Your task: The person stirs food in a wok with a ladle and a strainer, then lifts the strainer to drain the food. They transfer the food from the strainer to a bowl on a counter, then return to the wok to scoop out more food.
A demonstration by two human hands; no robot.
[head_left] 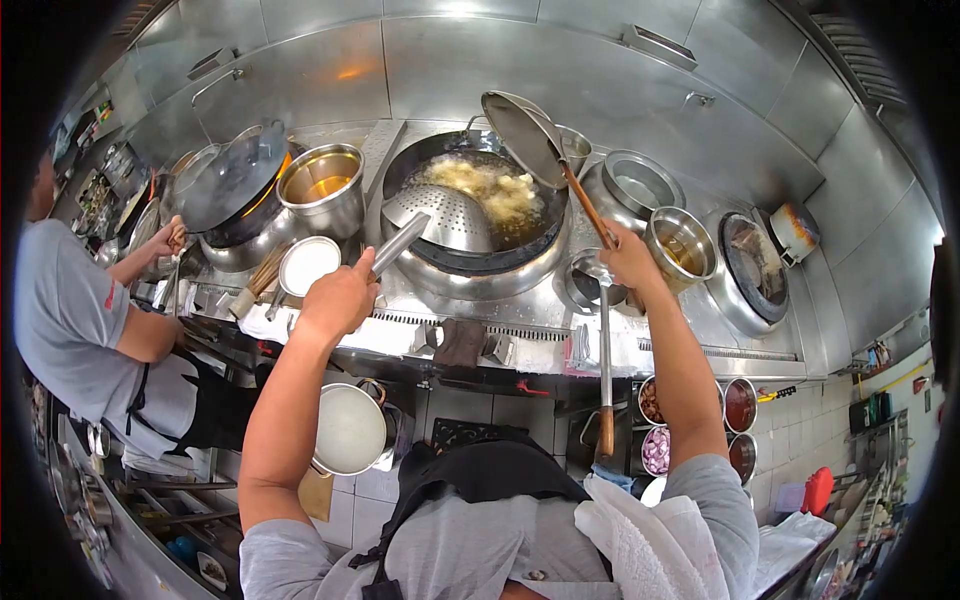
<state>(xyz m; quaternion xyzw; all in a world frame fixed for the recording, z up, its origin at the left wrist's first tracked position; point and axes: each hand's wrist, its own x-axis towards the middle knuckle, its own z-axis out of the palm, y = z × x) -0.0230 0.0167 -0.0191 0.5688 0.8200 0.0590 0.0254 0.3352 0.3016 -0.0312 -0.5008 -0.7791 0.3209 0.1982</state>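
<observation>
My left hand (pixel 340 300) is closed around the metal handle of a perforated skimmer (pixel 440 215). Its wide, holed bowl sits at the near left side of a black wok (pixel 400 165). Pale golden pieces of food (pixel 480 185) bubble in the wok's dark oil. In my right hand (pixel 632 260) is the wooden handle of a round mesh strainer (pixel 520 135), tilted above the wok's far right edge. Below that hand lies a ladle (pixel 606 370), its wooden handle end projecting past the stove's front edge.
Left of the wok stand a steel pot of oil (pixel 335 190) and a white-filled container (pixel 308 262). Another oil pot (pixel 683 245) is at right. A co-worker (pixel 90 310) holds a smoking wok (pixel 235 185) over flame. A white-filled pot (pixel 350 430) stands below.
</observation>
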